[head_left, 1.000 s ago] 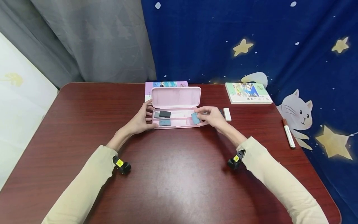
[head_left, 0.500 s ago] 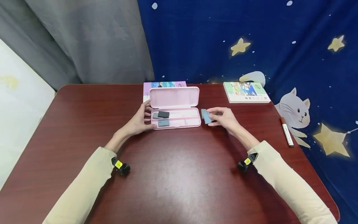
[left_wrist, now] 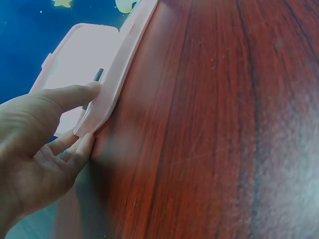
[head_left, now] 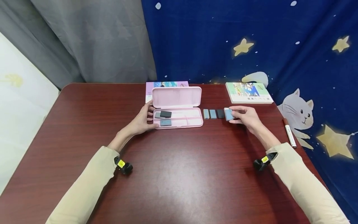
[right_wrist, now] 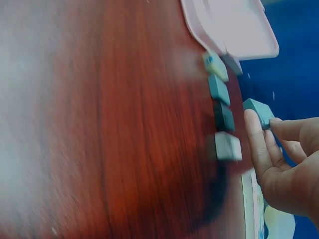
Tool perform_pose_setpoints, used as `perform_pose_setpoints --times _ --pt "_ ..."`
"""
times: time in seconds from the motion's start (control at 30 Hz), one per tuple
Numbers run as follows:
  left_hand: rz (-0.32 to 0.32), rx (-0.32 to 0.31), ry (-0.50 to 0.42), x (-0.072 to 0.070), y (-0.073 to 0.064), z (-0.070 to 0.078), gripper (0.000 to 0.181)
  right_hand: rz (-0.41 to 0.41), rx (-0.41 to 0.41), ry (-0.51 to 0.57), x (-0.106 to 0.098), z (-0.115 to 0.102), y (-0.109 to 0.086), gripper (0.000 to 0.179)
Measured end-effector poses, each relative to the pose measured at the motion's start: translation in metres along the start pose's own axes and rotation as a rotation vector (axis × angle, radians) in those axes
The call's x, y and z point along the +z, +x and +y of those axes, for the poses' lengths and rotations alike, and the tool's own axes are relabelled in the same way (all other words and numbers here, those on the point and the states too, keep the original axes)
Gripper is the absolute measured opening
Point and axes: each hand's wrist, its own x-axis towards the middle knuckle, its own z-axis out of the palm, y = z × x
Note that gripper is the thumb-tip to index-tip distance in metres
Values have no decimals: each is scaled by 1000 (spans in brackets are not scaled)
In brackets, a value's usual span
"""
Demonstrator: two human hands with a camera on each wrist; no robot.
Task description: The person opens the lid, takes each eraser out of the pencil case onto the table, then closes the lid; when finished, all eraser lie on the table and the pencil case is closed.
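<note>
An open pink pencil case (head_left: 179,127) lies on the table with its lid tipped back. My left hand (head_left: 141,120) grips its left end, thumb on the near rim, fingers round the side, as the left wrist view also shows. Inside are a grey eraser (head_left: 157,115), a dark eraser (head_left: 166,114) overlapping it, and a blue eraser (head_left: 166,123) in the near compartment. Between thumb and fingertips my right hand (head_left: 246,117) pinches another blue eraser (right_wrist: 259,110). It is raised above the table, overlapping a white eraser (right_wrist: 228,147) in the head view.
Right of the case runs a row: a pale greenish eraser (head_left: 206,114), a blue one, a dark eraser (head_left: 220,114), then the white one. A purple book (head_left: 149,93) sits behind the case, a green-and-white book (head_left: 249,93) at the back right. A marker (head_left: 289,133) lies near the right edge.
My right hand has carried the blue eraser rightward from over the case's right end, past the row, to the white eraser. The row now shows uncovered. My left hand keeps its grip on the case.
</note>
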Motion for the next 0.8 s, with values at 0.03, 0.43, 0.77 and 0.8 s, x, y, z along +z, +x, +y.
perform_pose_setpoints --times 0.03,0.43,0.77,0.8 --pt "3 2 12 0 1 -5 109 11 9 3 -5 0 0 43" --pt "-20 -27 139 0 -1 5 104 70 69 -43 -35 9 13 44" --pt "-29 0 86 -1 -9 33 96 73 131 -140 -37 16 27 42" --pt "-29 4 88 -1 -7 28 97 75 135 -141 -37 16 28 42"
